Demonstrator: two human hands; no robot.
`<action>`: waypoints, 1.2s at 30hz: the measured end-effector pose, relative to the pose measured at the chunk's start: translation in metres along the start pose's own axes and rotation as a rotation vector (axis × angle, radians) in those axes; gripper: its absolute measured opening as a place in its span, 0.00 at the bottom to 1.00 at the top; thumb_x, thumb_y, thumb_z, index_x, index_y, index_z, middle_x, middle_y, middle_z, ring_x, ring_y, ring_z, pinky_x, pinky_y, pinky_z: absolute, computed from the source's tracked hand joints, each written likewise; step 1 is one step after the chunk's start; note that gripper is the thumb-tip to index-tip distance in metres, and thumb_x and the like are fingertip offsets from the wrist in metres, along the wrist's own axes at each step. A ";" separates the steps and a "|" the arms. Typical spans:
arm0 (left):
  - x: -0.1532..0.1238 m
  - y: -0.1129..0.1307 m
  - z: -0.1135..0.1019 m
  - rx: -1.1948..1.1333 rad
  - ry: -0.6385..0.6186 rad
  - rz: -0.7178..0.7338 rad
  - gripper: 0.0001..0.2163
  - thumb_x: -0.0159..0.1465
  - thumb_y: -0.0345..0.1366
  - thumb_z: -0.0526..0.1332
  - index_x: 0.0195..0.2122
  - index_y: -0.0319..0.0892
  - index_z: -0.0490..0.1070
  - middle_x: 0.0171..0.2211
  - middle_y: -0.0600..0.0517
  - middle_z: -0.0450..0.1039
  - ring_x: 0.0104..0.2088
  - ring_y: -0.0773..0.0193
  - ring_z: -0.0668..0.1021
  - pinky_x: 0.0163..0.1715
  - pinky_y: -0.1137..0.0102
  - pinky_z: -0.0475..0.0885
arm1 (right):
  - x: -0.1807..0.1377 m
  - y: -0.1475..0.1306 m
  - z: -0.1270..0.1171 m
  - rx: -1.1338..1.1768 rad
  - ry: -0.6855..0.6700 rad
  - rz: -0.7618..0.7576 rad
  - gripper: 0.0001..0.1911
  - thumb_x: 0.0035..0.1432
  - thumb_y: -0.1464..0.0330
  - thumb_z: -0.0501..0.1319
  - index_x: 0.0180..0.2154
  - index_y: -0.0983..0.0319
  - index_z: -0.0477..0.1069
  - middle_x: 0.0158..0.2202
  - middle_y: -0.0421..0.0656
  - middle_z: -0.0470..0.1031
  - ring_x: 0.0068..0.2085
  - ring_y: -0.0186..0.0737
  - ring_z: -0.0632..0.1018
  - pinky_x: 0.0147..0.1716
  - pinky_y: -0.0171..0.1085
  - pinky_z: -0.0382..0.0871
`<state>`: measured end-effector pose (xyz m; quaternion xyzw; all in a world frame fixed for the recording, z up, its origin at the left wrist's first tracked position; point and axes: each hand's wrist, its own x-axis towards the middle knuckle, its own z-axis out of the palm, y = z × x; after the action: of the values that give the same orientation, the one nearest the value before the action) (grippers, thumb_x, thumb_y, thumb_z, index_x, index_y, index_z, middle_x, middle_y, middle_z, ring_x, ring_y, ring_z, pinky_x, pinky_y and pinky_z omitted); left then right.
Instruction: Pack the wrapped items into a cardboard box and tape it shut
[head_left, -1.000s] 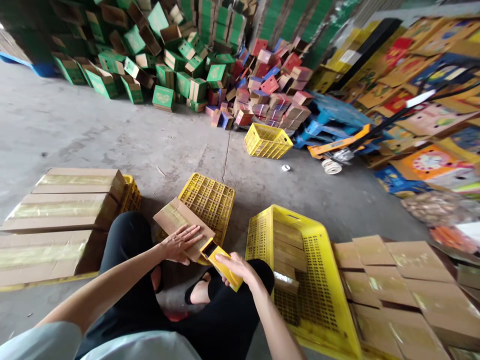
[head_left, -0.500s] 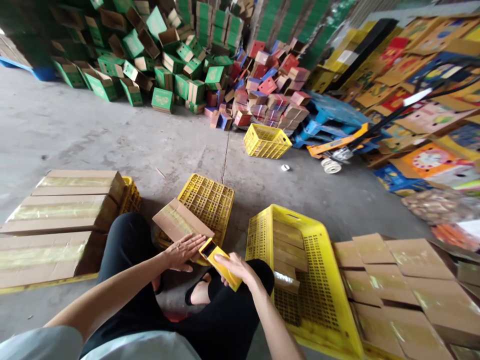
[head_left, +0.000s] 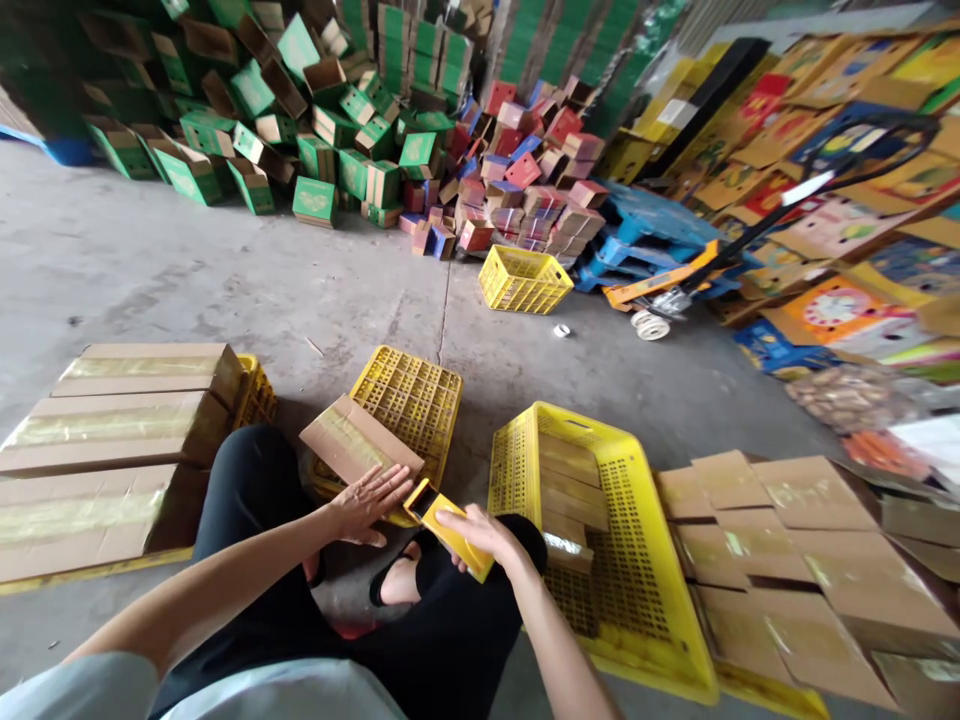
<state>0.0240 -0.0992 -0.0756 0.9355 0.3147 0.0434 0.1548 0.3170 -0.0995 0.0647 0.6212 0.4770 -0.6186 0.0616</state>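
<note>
My left hand lies flat with fingers stretched out on the lower edge of a taped cardboard box. This box rests tilted on an upturned yellow crate between my knees. My right hand is closed round a long yellow box-shaped tool with a dark opening at its front end. The tool's tip is close to the box's right corner, beside my left fingertips; I cannot tell whether it touches. Its exact kind is not clear.
Larger taped boxes stand on a crate at left. By my right knee, a yellow crate holds several small cartons. More boxes are stacked at right. Farther off are a yellow crate, a pallet jack and heaped green boxes.
The view has turned slightly right, so the surroundings sit farther left. The right hand and yellow tool have shifted slightly right, away from the box corner. The left hand stays on the box.
</note>
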 end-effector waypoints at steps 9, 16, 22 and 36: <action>0.005 0.007 0.008 -0.038 -0.004 0.041 0.57 0.63 0.59 0.66 0.80 0.39 0.31 0.79 0.37 0.41 0.78 0.41 0.51 0.74 0.51 0.46 | 0.000 0.005 0.002 0.016 -0.009 -0.042 0.25 0.72 0.51 0.59 0.35 0.66 0.75 0.26 0.55 0.81 0.23 0.44 0.82 0.20 0.34 0.77; 0.002 0.006 0.000 -0.065 -0.049 0.038 0.55 0.64 0.60 0.64 0.80 0.37 0.33 0.80 0.37 0.37 0.78 0.41 0.50 0.75 0.50 0.45 | -0.019 0.004 -0.003 -0.020 -0.024 -0.014 0.22 0.71 0.52 0.59 0.35 0.64 0.75 0.25 0.53 0.80 0.23 0.43 0.82 0.19 0.33 0.75; 0.000 0.006 -0.001 -0.067 -0.055 0.029 0.54 0.65 0.61 0.63 0.80 0.38 0.34 0.80 0.38 0.37 0.78 0.41 0.51 0.75 0.50 0.45 | -0.035 0.009 -0.008 -0.063 -0.021 0.027 0.24 0.72 0.52 0.58 0.33 0.64 0.75 0.26 0.56 0.81 0.26 0.49 0.84 0.20 0.35 0.75; -0.003 0.005 0.006 -0.030 -0.010 0.031 0.53 0.67 0.61 0.61 0.80 0.41 0.29 0.80 0.40 0.38 0.78 0.41 0.52 0.75 0.50 0.45 | -0.017 0.027 -0.004 -0.046 0.013 0.030 0.27 0.70 0.49 0.60 0.30 0.64 0.76 0.25 0.54 0.80 0.23 0.46 0.81 0.19 0.36 0.75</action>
<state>0.0258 -0.1066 -0.0792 0.9380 0.2989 0.0457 0.1697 0.3413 -0.1204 0.0655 0.6308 0.4821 -0.6024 0.0819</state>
